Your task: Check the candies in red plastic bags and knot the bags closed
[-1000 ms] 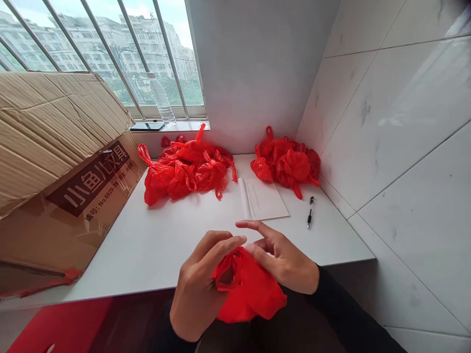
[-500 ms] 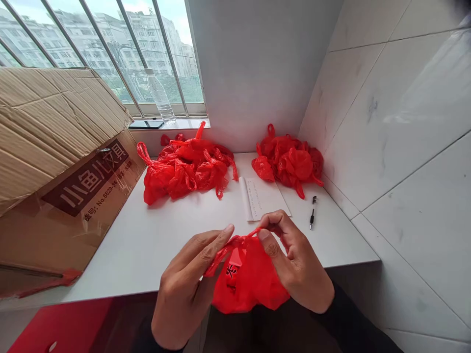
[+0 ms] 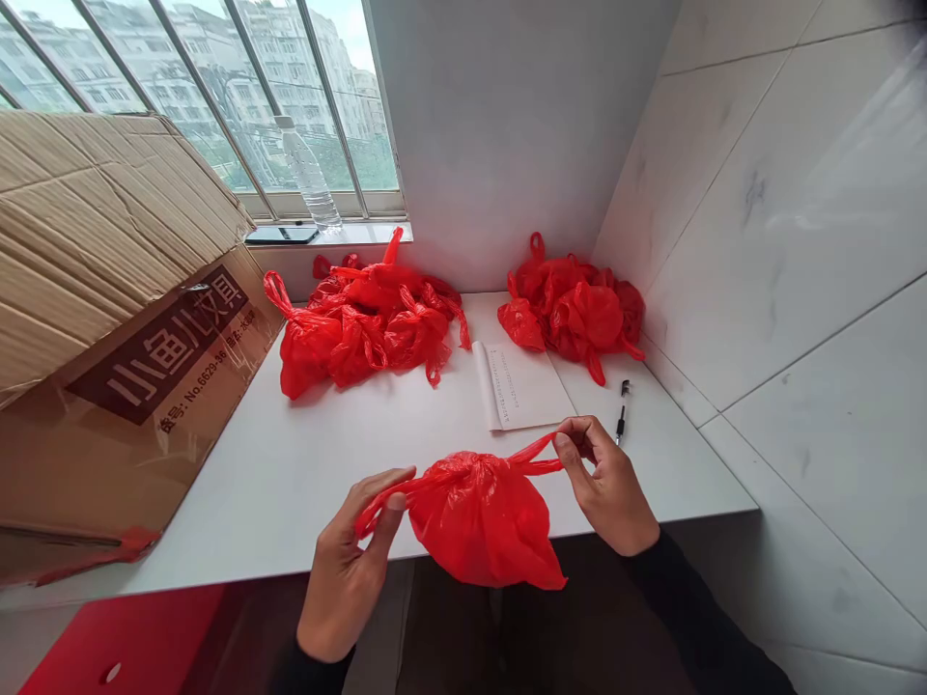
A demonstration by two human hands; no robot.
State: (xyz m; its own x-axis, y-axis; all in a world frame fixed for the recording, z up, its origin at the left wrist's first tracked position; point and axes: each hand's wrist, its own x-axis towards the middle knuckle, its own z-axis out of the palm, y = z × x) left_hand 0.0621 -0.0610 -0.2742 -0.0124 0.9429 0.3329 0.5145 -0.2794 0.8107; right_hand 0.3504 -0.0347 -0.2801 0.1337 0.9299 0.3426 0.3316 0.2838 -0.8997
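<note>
Left hand (image 3: 348, 569), right hand (image 3: 612, 490) moved apart | fingers (image 3: 575, 470) holding 1 handle (image 3: 540, 467) each of red bag (image 3: 482, 531) | neck (image 3: 478, 462) apparently knotted; bag still held

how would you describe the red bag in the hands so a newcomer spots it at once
Find the white table beside the barred window, then its near edge. There a red bag sits between the left hand and the right hand, a handle stretched towards each. Unlike the red piles at the back, it alone is held.
</note>
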